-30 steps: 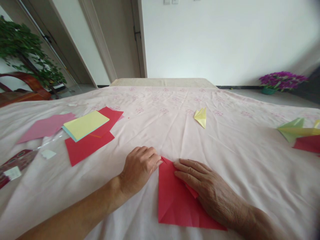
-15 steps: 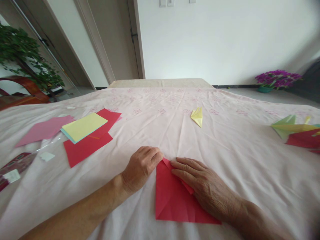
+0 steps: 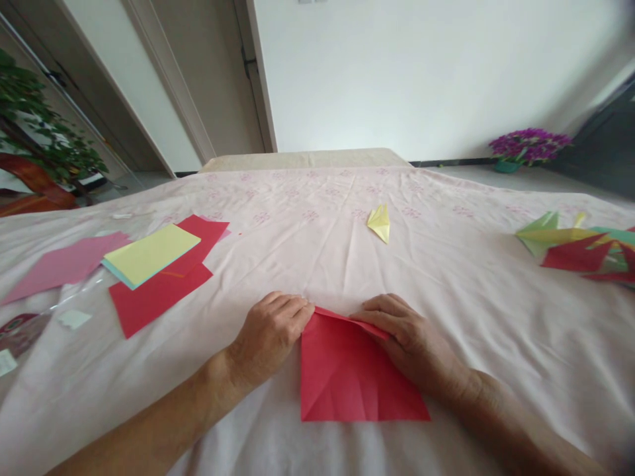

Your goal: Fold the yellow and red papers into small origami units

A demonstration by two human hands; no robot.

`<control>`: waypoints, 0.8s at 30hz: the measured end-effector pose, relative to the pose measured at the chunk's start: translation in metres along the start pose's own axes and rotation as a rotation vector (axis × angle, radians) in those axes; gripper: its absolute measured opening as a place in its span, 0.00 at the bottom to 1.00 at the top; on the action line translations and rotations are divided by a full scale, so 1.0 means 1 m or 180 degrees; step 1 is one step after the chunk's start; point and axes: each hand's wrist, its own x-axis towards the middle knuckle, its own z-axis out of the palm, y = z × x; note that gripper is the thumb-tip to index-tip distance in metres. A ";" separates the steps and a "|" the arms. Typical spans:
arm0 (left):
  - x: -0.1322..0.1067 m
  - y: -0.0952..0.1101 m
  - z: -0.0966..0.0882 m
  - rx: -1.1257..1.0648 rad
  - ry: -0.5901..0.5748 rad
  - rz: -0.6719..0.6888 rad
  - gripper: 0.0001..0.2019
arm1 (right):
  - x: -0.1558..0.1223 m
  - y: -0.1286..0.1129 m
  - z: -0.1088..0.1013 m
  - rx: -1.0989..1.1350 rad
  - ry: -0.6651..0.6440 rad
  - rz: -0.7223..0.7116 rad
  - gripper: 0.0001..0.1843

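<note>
A creased red paper sheet (image 3: 347,377) lies on the pink cloth in front of me. My left hand (image 3: 270,334) rests curled at its upper left corner, fingertips pinching the paper's edge. My right hand (image 3: 409,337) holds the upper right part, with its fingers curled over a folded flap along the top edge. Both hands press the sheet against the cloth.
At the left lie a yellow paper stack (image 3: 149,254) on red sheets (image 3: 153,294) and a pink sheet (image 3: 59,264). A small folded yellow piece (image 3: 380,221) sits mid-table. Folded green, yellow and red pieces (image 3: 580,248) lie at the right. Plants stand at the far left and far right.
My right hand has slid from lying flat across the sheet up to its top edge and curled over the flap. The left hand has stayed at the corner. The camera view shifted slightly.
</note>
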 end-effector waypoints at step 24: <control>0.000 0.003 -0.006 -0.0019 0.0084 0.0106 0.16 | -0.001 0.004 -0.006 -0.1012 -0.0023 -0.0242 0.19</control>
